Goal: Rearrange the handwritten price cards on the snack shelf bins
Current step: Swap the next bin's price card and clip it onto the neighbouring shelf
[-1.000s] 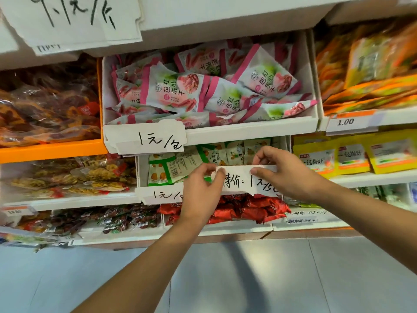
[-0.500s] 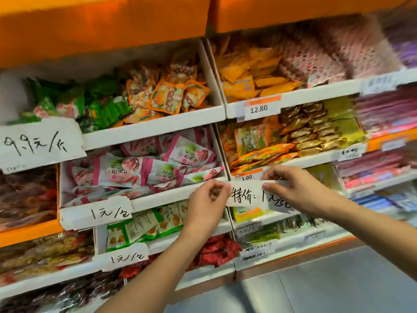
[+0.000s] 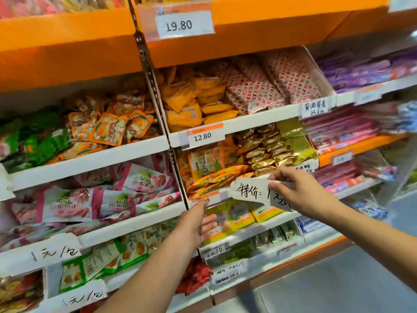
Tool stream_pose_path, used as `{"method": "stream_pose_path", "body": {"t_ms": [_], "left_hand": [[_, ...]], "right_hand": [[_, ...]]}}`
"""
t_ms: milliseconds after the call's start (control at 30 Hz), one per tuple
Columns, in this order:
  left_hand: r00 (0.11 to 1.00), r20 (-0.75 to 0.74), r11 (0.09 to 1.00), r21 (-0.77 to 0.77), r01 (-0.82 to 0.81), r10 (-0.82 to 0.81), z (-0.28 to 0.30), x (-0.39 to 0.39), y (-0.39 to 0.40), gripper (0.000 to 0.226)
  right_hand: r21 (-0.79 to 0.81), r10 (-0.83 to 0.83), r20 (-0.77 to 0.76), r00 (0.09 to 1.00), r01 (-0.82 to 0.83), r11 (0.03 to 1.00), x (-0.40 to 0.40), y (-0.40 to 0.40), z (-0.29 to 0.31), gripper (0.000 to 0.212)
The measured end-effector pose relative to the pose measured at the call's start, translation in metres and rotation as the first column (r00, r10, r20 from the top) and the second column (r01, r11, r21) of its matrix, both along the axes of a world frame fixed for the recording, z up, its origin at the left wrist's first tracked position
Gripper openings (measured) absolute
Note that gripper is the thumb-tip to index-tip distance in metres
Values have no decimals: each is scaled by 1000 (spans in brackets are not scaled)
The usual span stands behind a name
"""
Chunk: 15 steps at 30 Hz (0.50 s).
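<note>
My right hand (image 3: 300, 195) pinches a white handwritten price card (image 3: 250, 191) by its right end and holds it in front of the bin of orange and gold snack packs (image 3: 228, 168). My left hand (image 3: 196, 220) has its fingers stretched out, and a fingertip touches the printed tag strip (image 3: 209, 197) on that bin's front edge, just left of the card. Two other handwritten cards (image 3: 54, 253) (image 3: 83, 297) are stuck on white bin fronts at the lower left.
Tiered white and orange bins full of snack packs fill the shelf. Printed tags 19.80 (image 3: 179, 24) and 12.80 (image 3: 203, 136) sit on upper edges. A metal upright (image 3: 158, 105) divides the two shelf sections. Grey floor (image 3: 338, 285) lies at the lower right.
The card has moved up and right, from the green-pack bin to the orange-pack bin. My left hand has let go of its left end and now points at the tag strip.
</note>
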<state>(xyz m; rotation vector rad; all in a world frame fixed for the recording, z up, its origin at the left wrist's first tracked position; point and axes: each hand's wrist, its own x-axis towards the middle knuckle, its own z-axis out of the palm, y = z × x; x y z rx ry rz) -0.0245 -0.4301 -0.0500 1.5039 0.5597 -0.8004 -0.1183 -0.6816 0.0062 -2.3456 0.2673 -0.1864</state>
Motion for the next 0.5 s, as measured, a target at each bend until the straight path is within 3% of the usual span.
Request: {"method": "stream_pose_path", "body": {"t_ms": [133,500], "left_hand": [[992,-11,986,-101,-130,129,-2,2,-11,15],[952,49,946,-136,-294,302,-11,1,-25,15]], "right_hand": [[52,-10,11,1000,9,999,3,-8,-15,10],[106,18,19,1000,-20,994,18,-7,-23,7]]}}
